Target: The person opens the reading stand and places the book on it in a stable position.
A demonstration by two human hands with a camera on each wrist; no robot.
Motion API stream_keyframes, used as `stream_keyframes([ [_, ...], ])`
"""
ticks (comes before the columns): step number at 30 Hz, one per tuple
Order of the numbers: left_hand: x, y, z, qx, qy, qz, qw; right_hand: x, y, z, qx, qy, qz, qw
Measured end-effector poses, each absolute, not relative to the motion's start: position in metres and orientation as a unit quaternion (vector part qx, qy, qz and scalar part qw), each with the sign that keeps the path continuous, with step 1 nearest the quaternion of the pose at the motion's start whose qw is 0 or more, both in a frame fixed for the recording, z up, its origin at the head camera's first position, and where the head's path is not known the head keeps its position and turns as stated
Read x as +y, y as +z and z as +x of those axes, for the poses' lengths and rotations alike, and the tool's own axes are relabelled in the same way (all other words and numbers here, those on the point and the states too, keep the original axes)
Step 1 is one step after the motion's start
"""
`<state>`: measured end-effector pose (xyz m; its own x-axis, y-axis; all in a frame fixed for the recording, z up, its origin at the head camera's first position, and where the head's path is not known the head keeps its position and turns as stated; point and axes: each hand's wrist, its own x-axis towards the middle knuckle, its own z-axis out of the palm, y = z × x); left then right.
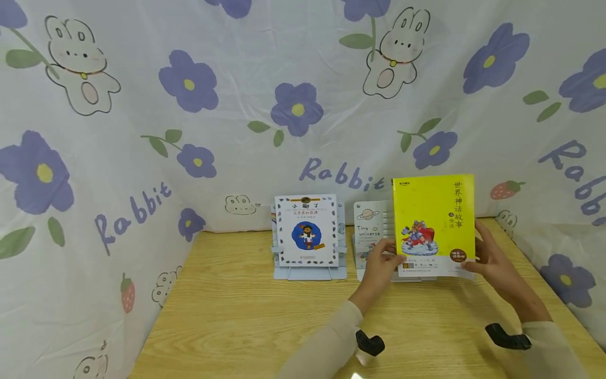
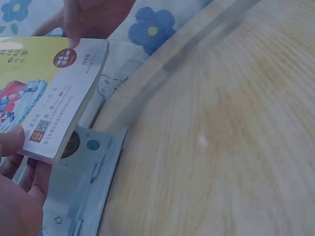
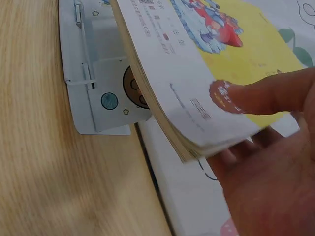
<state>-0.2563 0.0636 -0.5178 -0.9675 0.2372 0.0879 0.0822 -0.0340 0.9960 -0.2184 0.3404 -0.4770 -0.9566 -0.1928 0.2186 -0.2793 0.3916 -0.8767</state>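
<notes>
Both hands hold a yellow book [image 1: 433,216] with a white lower band, its cover facing the head camera. My left hand [image 1: 379,268] pinches the lower left corner, thumb on the cover and fingers behind. At the lower right, my right hand [image 1: 497,268] grips the other edge the same way, its thumb [image 3: 270,93] pressing near the round brown badge. Behind the book stands a pale book stand [image 1: 371,231] printed "Tiny universe", partly hidden by it. In both wrist views the book's bottom edge is raised over the stand's base [image 2: 93,182].
A second book stand [image 1: 310,273] to the left bears a white picture book [image 1: 307,231] with a blue round picture. Both stands are near the back edge of the wooden table [image 1: 227,310]. A rabbit-and-flower cloth [image 1: 236,131] hangs behind and at the sides.
</notes>
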Motion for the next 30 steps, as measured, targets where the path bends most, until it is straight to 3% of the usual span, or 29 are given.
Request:
stream_keyframes([
  [5,0.047,-0.509,-0.267,0.702,0.702,0.116,0.036,0.335,-0.474,-0.225,-0.838,0.522,0.161,-0.005],
  [10,0.035,-0.503,-0.277,0.71,0.695,0.112,0.02,0.327,-0.475,-0.235,-0.825,0.535,0.18,0.004],
  [22,0.016,-0.49,-0.297,0.729,0.677,0.092,-0.037,0.297,-0.475,-0.263,-0.882,0.427,0.139,0.144],
  [30,0.011,-0.489,-0.306,0.747,0.66,0.058,-0.051,0.282,-0.481,-0.28,-0.879,0.425,0.112,0.184],
])
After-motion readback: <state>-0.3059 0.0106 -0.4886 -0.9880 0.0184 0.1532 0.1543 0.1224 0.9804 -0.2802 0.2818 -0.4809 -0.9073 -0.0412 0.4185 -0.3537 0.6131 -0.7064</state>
